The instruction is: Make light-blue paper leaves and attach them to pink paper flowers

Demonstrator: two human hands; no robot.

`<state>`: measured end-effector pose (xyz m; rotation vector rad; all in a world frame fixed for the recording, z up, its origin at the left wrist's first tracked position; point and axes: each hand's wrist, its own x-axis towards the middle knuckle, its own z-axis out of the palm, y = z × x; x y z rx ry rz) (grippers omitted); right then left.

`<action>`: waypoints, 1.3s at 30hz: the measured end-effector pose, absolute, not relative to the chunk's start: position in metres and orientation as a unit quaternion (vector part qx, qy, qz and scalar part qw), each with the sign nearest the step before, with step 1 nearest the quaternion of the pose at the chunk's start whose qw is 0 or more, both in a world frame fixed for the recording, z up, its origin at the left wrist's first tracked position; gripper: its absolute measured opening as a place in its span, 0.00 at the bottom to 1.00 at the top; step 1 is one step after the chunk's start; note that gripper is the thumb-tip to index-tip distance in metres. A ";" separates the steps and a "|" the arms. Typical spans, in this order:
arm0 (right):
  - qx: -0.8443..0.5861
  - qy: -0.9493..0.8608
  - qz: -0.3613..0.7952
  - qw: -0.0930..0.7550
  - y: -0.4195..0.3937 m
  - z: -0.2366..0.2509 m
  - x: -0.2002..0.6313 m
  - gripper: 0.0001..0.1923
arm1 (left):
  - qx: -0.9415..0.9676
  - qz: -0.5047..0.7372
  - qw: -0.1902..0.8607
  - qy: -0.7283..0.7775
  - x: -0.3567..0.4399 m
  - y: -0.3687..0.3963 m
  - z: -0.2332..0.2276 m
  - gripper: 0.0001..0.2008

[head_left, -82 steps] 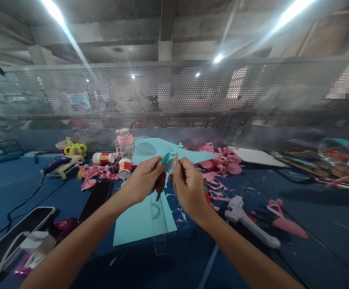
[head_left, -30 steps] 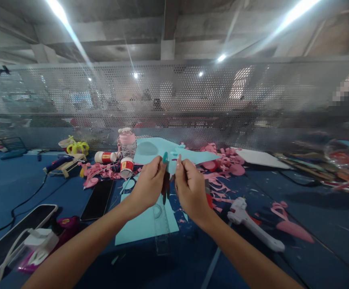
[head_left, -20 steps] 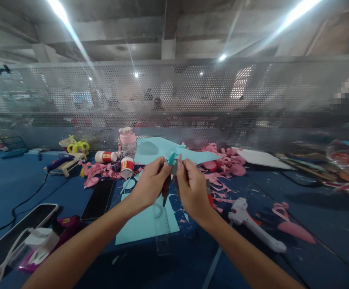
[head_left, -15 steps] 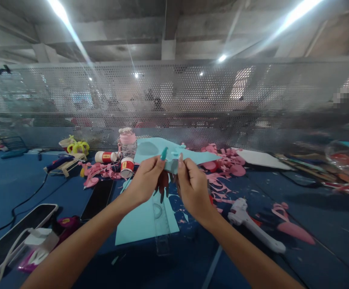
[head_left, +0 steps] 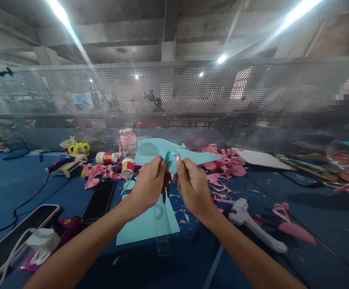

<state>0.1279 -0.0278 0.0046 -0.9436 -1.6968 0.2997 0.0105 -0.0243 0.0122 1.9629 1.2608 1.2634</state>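
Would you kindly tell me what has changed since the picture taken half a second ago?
The left hand has edged slightly toward the right hand, narrowing the gap, and the small light-blue piece pinched between them has changed tilt. Neither hand has let go. The clear ruler on the light-blue sheet, the black phone and the white glue gun stayed put.

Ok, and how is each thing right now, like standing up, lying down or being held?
Left hand: closed, pinching
Right hand: closed, pinching
Small blue piece: held between both hands
Clear ruler: lying flat, partly off the big blue sheet
Big blue sheet: lying flat
Phone: lying flat, screen dark
Pink-topped bottle: standing upright
White glue gun: lying down
Pink scraps: cut, heaped loosely
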 end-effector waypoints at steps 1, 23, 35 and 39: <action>-0.395 -0.719 0.141 0.555 -0.028 0.005 0.128 0.16 | 0.718 0.462 0.230 0.467 0.011 -0.024 0.012 0.15; -0.236 -0.836 0.077 0.490 -0.011 0.011 0.157 0.11 | 0.706 0.473 0.406 0.337 0.004 -0.028 0.016 0.16; -0.253 -0.855 0.101 0.440 -0.018 0.023 0.163 0.14 | 0.696 0.396 0.526 0.286 -0.008 -0.026 0.029 0.19; -0.261 -0.853 0.100 0.440 -0.018 0.022 0.163 0.13 | 0.700 0.393 0.515 0.300 -0.009 -0.028 0.033 0.17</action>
